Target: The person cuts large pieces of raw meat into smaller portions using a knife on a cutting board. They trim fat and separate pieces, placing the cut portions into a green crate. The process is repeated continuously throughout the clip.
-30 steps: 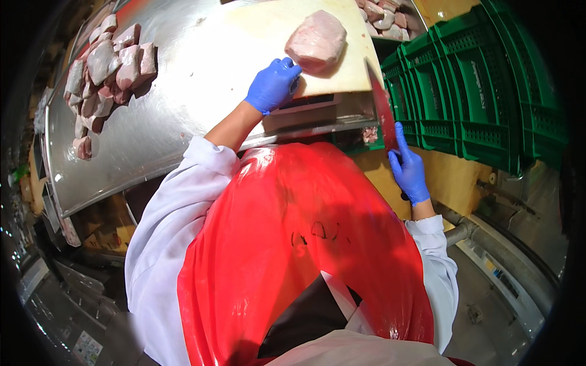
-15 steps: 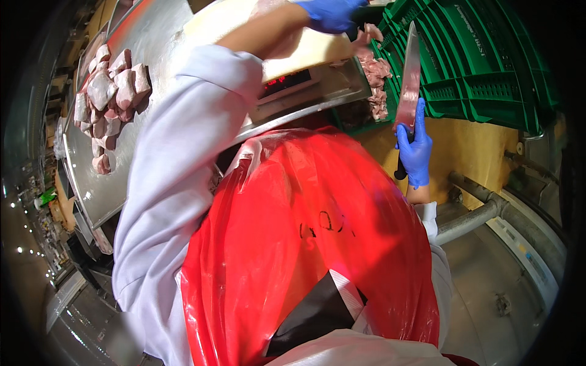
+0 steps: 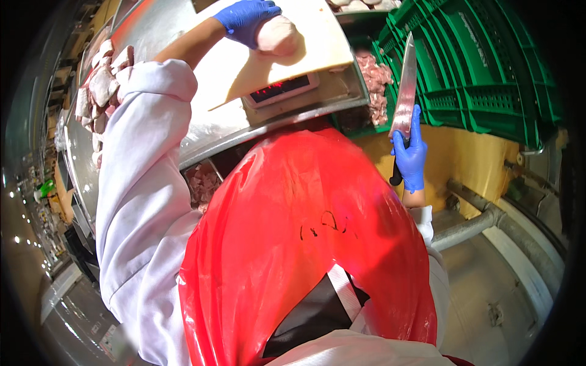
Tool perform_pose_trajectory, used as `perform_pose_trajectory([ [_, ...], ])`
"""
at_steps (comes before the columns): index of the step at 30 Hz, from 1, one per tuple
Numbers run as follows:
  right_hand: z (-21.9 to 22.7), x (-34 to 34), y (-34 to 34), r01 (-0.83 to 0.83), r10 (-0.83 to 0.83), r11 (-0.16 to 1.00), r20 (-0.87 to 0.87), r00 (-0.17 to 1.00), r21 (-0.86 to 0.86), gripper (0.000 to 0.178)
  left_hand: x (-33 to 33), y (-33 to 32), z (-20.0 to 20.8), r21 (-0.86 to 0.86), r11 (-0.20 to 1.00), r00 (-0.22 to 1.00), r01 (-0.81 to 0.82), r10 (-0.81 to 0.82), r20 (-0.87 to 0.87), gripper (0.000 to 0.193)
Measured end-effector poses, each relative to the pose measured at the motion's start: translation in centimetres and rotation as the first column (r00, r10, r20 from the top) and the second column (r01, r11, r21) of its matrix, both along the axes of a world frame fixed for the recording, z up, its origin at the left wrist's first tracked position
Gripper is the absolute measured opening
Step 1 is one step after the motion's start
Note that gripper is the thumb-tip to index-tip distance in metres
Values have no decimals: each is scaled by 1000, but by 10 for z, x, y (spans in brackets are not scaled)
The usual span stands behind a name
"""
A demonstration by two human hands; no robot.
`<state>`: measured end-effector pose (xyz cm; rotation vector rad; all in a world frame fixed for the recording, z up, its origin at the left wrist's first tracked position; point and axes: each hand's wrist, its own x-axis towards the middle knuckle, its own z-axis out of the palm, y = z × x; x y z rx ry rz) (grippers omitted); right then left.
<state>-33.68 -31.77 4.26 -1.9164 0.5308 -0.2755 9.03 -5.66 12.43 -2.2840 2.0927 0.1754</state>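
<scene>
On the pale cutting board (image 3: 326, 46), a rounded, pale pink piece of raw meat (image 3: 278, 35) lies under my left hand (image 3: 247, 22). That hand, in a blue glove, is curled against the meat's left and far sides. Off to the right, my blue-gloved right hand (image 3: 411, 157) grips a knife (image 3: 408, 88) by its dark handle, blade pointing up and away with the forefinger stretched beside it. The knife is held apart from the board, in front of green crates.
Green crates (image 3: 470, 91) stand at the right; one holds pink meat trimmings (image 3: 373, 85). Chunks of meat (image 3: 102, 85) are piled on the metal table (image 3: 152, 49) at the left. A scale with a red display (image 3: 281, 90) sits at the board's near edge. More pieces (image 3: 202, 183) lie below the table edge.
My left hand has moved left from the crate side onto the board, and a rounded piece of meat is now in it. The right hand with the knife has dropped slightly nearer.
</scene>
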Motion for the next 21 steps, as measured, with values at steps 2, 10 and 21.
perform_pose_trajectory([
  [2,-2,6,-3,12,-13,1000,-21,1000,-25,78,1,3,-26,-53,935,933,-351,345,-99,82],
  [10,0,24,5,15,-15,1000,9,1000,21,77,-35,61,-35,46,428,-50,-902,2,-999,44],
  [21,13,101,47,-63,58,998,165,985,29,79,95,58,42,-473,254,513,-844,123,-849,66],
])
